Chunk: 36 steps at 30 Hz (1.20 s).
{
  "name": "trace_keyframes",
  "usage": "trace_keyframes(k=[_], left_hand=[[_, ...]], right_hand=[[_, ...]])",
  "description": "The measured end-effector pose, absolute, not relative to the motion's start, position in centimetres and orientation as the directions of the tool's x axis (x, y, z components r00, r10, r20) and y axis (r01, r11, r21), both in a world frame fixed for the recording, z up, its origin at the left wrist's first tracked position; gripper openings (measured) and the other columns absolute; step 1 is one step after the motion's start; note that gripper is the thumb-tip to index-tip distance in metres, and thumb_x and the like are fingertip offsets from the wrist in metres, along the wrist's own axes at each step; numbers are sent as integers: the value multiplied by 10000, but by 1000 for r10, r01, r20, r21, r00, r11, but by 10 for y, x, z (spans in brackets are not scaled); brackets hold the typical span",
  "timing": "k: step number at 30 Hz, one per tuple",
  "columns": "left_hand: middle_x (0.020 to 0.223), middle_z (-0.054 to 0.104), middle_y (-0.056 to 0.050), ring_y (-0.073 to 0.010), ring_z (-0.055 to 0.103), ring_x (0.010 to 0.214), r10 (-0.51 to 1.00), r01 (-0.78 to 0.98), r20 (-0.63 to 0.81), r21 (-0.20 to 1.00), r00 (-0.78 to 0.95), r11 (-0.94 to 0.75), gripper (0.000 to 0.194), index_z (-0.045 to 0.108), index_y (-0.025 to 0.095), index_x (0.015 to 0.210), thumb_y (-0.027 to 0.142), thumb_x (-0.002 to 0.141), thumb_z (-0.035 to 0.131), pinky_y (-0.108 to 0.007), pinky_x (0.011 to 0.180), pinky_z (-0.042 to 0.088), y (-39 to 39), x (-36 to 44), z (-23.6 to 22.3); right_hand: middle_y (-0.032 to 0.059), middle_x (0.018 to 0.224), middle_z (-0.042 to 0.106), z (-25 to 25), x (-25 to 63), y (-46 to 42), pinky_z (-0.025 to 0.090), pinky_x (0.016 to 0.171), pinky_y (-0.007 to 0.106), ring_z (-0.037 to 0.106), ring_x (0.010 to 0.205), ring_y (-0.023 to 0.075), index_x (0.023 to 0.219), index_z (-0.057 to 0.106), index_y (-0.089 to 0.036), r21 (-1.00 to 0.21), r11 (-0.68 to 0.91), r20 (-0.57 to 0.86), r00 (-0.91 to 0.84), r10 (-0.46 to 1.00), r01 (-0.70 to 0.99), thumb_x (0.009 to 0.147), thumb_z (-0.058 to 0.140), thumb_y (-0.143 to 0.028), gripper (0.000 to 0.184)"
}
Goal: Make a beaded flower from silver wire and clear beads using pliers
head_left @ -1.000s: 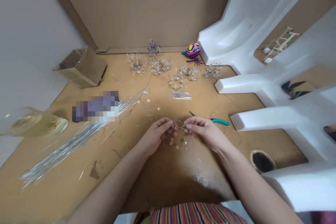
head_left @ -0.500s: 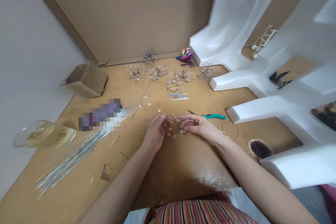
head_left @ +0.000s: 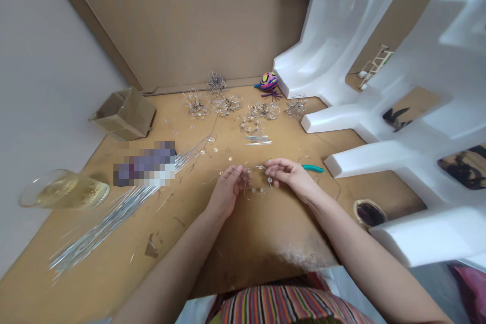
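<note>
Between my hands is a thin wire ring with clear beads (head_left: 261, 191), held just above the table. My left hand (head_left: 229, 187) pinches its left side, fingers bent around the wire. The right side sits in the fingertips of my right hand (head_left: 287, 174), near a clear bead. Behind my right hand lies a tool with a teal handle (head_left: 313, 168); its other end is hidden by the hand. Loose clear beads (head_left: 215, 150) are scattered beyond my left hand. A small bunch of short wires (head_left: 258, 139) lies farther back.
Several beaded wire pieces (head_left: 228, 105) stand along the back, near a colourful ball-like object (head_left: 269, 81). At left are a cardboard box (head_left: 127, 114), a glass with yellowish liquid (head_left: 72, 191) and long wires (head_left: 102, 235). White moulded arms (head_left: 364, 156) and a round dark-filled container (head_left: 370, 213) are at right.
My hands have moved slightly apart, and the beaded ring looks rounder between them. My right hand now covers more of the teal-handled tool.
</note>
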<state>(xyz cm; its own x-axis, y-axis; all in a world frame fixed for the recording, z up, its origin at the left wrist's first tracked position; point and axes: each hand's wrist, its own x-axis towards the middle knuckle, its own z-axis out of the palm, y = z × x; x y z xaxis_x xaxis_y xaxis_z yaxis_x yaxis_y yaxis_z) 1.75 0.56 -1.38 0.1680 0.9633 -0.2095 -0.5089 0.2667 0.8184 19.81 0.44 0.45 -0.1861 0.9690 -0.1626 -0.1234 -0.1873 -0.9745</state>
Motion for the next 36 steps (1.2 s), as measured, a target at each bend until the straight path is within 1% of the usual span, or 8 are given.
trace_keyframes(k=[11, 19, 26, 31, 36], left_hand=[[747, 604, -1, -125, 600, 693, 963, -488, -224, 830, 147, 268, 218, 572, 137, 725, 322, 691, 683, -263, 630, 490, 7, 18, -15], [748, 622, -8, -132, 609, 716, 958, -503, -236, 816, 163, 287, 192, 585, 140, 732, 295, 685, 688, -266, 662, 491, 7, 17, -15], [815, 634, -19, -144, 618, 766, 953, -489, -242, 819, 181, 301, 193, 589, 141, 768, 295, 699, 683, -291, 707, 494, 6, 18, -14], [932, 653, -48, -158, 629, 837, 937, -388, -255, 859, 240, 334, 222, 582, 156, 879, 290, 724, 667, -308, 766, 486, 5, 17, -16], [823, 678, -49, -150, 638, 765, 942, -321, -242, 895, 233, 309, 220, 583, 147, 851, 341, 756, 625, -294, 732, 491, 4, 16, -19]], right_hand=[[7, 783, 627, 2, 199, 5, 422, 548, 247, 513, 539, 68, 922, 635, -169, -973, -177, -149, -185, 971, -147, 645, 694, -289, 307], [4, 793, 622, 3, 200, 5, 427, 549, 253, 508, 522, 62, 924, 634, -180, -978, -161, -138, -170, 976, -134, 661, 680, -290, 289], [-2, 772, 607, 2, 200, 5, 419, 540, 243, 508, 528, 59, 909, 633, -169, -981, -143, -123, -147, 981, -133, 658, 676, -296, 284], [-8, 749, 603, 3, 199, 6, 411, 525, 238, 494, 509, 54, 893, 637, -165, -986, -134, -121, -125, 985, -101, 641, 682, -300, 290], [-3, 748, 613, 5, 199, 6, 404, 521, 237, 492, 517, 61, 895, 644, -164, -988, -137, -128, -121, 984, -68, 629, 685, -296, 300]])
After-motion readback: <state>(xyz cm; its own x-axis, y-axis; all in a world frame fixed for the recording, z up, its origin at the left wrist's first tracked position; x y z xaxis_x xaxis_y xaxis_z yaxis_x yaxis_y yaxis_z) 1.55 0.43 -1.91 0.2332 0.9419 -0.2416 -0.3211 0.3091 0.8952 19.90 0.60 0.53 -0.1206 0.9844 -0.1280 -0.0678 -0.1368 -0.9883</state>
